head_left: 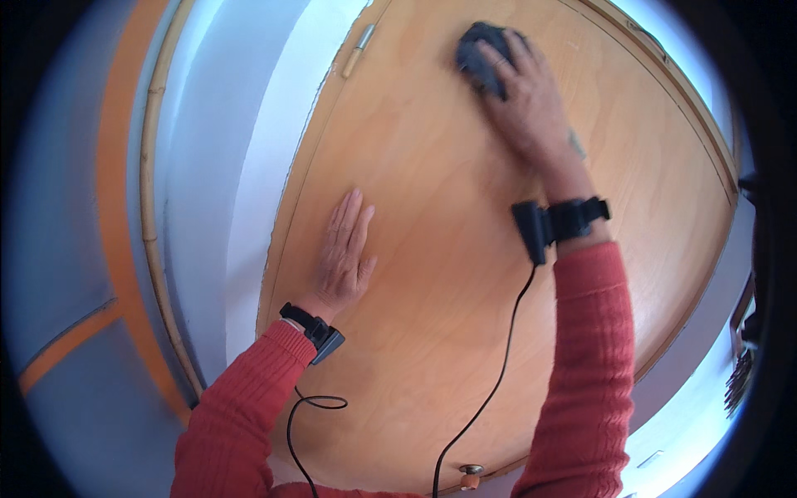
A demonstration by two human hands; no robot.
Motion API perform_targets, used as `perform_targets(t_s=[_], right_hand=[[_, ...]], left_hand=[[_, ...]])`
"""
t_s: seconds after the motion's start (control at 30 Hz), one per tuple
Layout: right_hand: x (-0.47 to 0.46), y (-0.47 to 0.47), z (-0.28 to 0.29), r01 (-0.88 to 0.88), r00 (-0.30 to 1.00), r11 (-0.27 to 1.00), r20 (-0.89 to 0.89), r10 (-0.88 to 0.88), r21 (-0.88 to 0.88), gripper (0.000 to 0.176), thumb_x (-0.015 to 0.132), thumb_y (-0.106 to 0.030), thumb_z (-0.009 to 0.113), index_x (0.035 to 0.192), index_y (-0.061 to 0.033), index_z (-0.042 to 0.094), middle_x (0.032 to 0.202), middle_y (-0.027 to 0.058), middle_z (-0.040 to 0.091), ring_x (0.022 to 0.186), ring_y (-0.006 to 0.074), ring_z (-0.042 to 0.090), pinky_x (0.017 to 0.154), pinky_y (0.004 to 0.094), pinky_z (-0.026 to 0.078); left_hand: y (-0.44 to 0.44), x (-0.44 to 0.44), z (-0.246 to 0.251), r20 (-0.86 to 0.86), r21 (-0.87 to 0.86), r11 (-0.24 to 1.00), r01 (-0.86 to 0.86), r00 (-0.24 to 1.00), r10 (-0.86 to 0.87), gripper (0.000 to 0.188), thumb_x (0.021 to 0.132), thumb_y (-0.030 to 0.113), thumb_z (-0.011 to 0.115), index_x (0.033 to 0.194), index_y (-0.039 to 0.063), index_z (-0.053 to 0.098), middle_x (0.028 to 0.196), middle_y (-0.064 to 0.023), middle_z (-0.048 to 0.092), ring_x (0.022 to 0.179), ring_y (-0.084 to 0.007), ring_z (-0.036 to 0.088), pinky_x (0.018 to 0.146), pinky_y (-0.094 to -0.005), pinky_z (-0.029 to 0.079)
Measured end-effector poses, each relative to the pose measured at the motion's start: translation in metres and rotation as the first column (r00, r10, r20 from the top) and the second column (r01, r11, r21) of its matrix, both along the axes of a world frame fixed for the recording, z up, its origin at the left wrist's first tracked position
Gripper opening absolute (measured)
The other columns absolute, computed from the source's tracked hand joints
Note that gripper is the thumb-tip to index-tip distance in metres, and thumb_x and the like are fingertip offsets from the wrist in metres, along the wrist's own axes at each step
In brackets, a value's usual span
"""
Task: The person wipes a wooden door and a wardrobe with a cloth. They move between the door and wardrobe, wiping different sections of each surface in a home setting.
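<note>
My right hand (529,99) presses a bunched dark cloth (482,59) against the upper part of a light-brown wooden door (423,261). Its fingers are spread over the cloth, and hand and cloth are slightly blurred. Lower and to the left, my left hand (344,255) rests flat on the door near its hinged edge, holding nothing, with the thumb held out from the fingers. A metal hinge (359,51) sits on that edge above my left hand. At the bottom of the view, a round doorknob (471,478) shows on the door.
Black wrist devices, one on the left wrist (316,331) and one on the right (563,221), trail thin cables (498,380) in front of the door. A bamboo pole (149,187) runs along the wall at left, beside an orange stripe (115,187). The wooden frame (679,68) borders the door at upper right.
</note>
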State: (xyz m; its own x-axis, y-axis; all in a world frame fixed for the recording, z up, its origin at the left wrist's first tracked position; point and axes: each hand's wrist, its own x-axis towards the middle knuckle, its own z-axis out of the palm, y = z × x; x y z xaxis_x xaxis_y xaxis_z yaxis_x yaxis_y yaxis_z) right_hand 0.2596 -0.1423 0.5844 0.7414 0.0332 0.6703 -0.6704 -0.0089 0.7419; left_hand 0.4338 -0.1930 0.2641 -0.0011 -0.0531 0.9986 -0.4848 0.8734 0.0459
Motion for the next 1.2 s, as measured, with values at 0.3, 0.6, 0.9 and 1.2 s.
perform_targets(t_s=[0.3,0.6,0.9,1.2], right_hand=[[0.035,-0.005,-0.199,0.121,0.948,0.856,-0.314,0.051,0.503,0.056,0.078,-0.018,0.071,0.133,-0.0147,0.063,0.154,0.0151,0.042,0.146,0.0370,0.034,0.121,0.0505,0.028],[0.027,-0.012,-0.227,0.339,0.835,0.697,-0.543,0.087,0.632,0.043,0.087,-0.019,0.058,0.130,-0.0144,0.066,0.155,0.0138,0.042,0.148,0.0320,0.031,0.122,0.0500,0.022],[0.062,-0.028,-0.002,0.048,0.964,0.986,-0.266,-0.004,0.159,0.062,0.079,-0.011,0.075,0.138,-0.0168,0.057,0.150,0.0148,0.046,0.141,0.0315,0.041,0.116,0.0490,0.031],[0.051,-0.070,0.157,0.154,0.984,0.960,0.124,-0.127,-0.235,0.054,0.097,-0.031,0.060,0.149,-0.0275,0.047,0.156,0.0128,0.041,0.145,0.0330,0.036,0.118,0.0540,0.029]], left_hand=[[-0.020,0.021,-0.049,-0.205,0.025,0.995,0.096,0.975,-0.089,0.058,0.104,0.026,0.037,0.153,-0.004,0.028,0.163,-0.0265,0.019,0.151,-0.0433,0.019,0.123,-0.0503,0.018],[0.000,0.080,-0.045,-0.232,-0.006,0.973,-0.231,0.947,0.223,0.053,0.104,0.025,0.042,0.147,-0.005,0.038,0.159,-0.0281,0.028,0.148,-0.0434,0.027,0.121,-0.0529,0.021],[0.000,0.080,-0.034,-0.233,0.009,0.954,-0.299,0.927,0.293,0.055,0.098,0.014,0.056,0.148,-0.001,0.039,0.159,-0.0242,0.030,0.148,-0.0407,0.030,0.119,-0.0546,0.025],[-0.009,0.074,-0.045,-0.067,0.009,0.950,-0.313,0.947,0.313,0.050,0.098,0.015,0.054,0.145,0.002,0.044,0.159,-0.0224,0.033,0.148,-0.0406,0.031,0.120,-0.0549,0.026]])
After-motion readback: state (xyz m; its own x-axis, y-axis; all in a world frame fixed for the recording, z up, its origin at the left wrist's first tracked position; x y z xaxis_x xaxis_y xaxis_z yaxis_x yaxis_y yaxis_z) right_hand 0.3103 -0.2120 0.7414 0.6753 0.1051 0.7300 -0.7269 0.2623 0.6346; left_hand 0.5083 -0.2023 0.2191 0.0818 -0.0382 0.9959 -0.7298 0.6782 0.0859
